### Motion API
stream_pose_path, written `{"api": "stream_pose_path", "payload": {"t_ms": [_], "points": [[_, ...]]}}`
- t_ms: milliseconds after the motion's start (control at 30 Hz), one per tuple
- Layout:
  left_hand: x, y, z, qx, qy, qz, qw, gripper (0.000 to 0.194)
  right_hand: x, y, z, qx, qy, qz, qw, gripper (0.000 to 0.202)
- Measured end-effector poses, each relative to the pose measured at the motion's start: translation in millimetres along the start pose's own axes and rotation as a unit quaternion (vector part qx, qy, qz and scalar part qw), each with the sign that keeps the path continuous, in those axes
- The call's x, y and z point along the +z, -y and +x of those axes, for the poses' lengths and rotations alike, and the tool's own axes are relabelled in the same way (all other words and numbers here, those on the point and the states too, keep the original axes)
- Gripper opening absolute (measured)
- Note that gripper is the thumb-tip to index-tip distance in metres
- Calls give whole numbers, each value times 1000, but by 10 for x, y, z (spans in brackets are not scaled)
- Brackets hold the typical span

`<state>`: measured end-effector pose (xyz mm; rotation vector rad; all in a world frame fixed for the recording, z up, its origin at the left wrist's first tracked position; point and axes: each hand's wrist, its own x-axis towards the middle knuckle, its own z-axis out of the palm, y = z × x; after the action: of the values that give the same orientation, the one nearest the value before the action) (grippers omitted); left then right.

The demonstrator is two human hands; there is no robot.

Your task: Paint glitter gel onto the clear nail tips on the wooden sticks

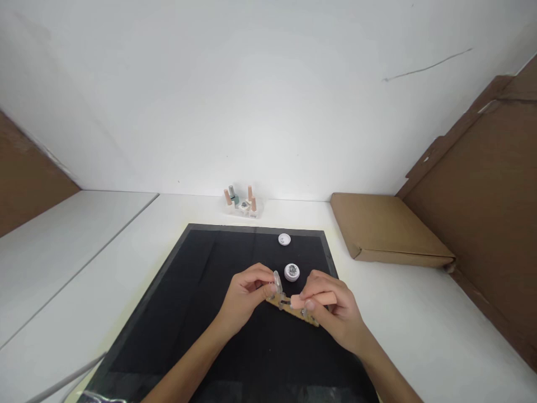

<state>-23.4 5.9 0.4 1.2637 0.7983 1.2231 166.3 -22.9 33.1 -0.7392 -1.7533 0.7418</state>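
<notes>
Behind our hands sit a small round open jar (292, 272) and its white lid (284, 239), with a clear tray of nail polish bottles (243, 204) at the wall and a flat brown cardboard box (386, 232) to the right. Our left hand (245, 294) pinches a clear nail tip (277, 281) on a tan wooden strip (293, 309), whose long axis runs left-far to right-near. Our right hand (331, 310) grips a peach polish brush cap (312, 300) lying crosswise. All rests over a black mat (188, 313) on a white table (419, 336).
</notes>
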Motion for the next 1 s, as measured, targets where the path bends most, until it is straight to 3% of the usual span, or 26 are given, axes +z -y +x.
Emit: {"api": "stream_pose_path", "payload": {"t_ms": [167, 367, 567, 767, 1000], "points": [[7, 4, -3, -2, -1, -26, 1000, 8, -10, -12, -15, 12, -42, -23, 999, 9], [3, -1, 1, -20, -5, -23, 1000, 10, -1, 3, 0, 3, 11, 7, 1000, 10], [2, -23, -1, -17, -7, -17, 1000, 11, 1, -31, -30, 14, -34, -8, 999, 7], [-7, -7, -3, -30, -9, -37, 999, 8, 12, -5, -24, 11, 18, 25, 999, 8], [-5, -11, -9, -64, 1, -47, 997, 15, 15, -56, -61, 11, -30, 12, 999, 6]]}}
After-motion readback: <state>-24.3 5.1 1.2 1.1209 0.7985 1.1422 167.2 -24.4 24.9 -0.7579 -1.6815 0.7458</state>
